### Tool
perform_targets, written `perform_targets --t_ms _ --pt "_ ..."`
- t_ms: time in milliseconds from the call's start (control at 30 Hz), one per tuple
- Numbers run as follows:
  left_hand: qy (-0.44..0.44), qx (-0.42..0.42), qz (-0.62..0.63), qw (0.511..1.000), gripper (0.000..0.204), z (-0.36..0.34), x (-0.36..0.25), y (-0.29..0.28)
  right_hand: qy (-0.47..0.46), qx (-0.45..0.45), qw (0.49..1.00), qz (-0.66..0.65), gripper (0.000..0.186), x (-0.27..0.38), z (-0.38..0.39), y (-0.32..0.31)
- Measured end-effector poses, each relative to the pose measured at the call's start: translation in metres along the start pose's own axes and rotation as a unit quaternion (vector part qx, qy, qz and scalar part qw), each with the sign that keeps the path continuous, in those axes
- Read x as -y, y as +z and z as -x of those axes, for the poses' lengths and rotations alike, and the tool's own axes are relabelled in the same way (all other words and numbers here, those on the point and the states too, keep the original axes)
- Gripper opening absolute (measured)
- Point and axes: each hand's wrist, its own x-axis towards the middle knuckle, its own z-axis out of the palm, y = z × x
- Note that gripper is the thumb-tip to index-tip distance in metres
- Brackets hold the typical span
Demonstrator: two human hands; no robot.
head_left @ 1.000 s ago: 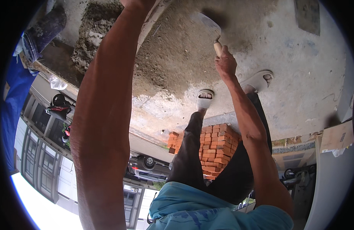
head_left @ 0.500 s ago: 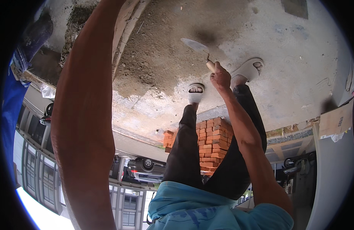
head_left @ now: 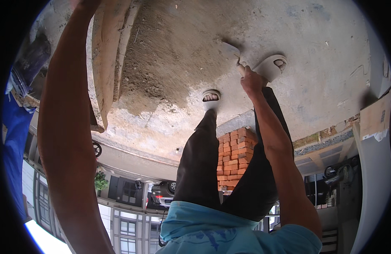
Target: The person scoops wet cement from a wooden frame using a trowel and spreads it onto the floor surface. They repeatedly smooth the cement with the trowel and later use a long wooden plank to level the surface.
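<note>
My right hand [head_left: 251, 82] is closed around the pale handle of a trowel [head_left: 232, 49], in front of my right foot. The trowel's blade points ahead and to the left, low over the concrete, at the edge of a dark sandy patch [head_left: 161, 55]; I cannot tell whether it touches the ground. My left arm stretches far ahead along the left side. Only a sliver of my left hand [head_left: 83, 4] shows at the top edge, so its fingers and anything in them are out of sight. Beside that arm is a wooden board [head_left: 108, 55].
Between and behind my legs stands a stack of orange bricks [head_left: 235, 156]. My feet in light sandals [head_left: 211, 98] are on the concrete floor [head_left: 322, 89]. A blue sheet [head_left: 15, 148] hangs at far left, a cardboard piece [head_left: 377, 112] at right. A parked car [head_left: 163, 192] is behind.
My left arm has moved left and forward, uncovering more of the wooden board. My right hand has shifted slightly right with the trowel, whose blade is now turned more edge-on.
</note>
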Motion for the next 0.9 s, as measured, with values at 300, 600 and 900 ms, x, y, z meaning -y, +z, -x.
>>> perform_targets --t_ms 300,600,900 --pt "0.003 -0.001 0.009 1.0 0.054 0.001 0.002 0.0 0.028 -0.105 0.983 -0.151 0.029 0.033 -0.015 -0.009" --pt "-0.028 0.029 0.026 0.999 0.055 0.005 -0.015 -0.001 0.02 -0.082 0.995 -0.053 0.024 0.052 -0.052 -0.039" --pt "-0.014 0.02 0.006 1.0 0.057 0.008 -0.009 -0.001 0.023 -0.016 0.988 -0.154 0.026 0.07 -0.02 -0.023"
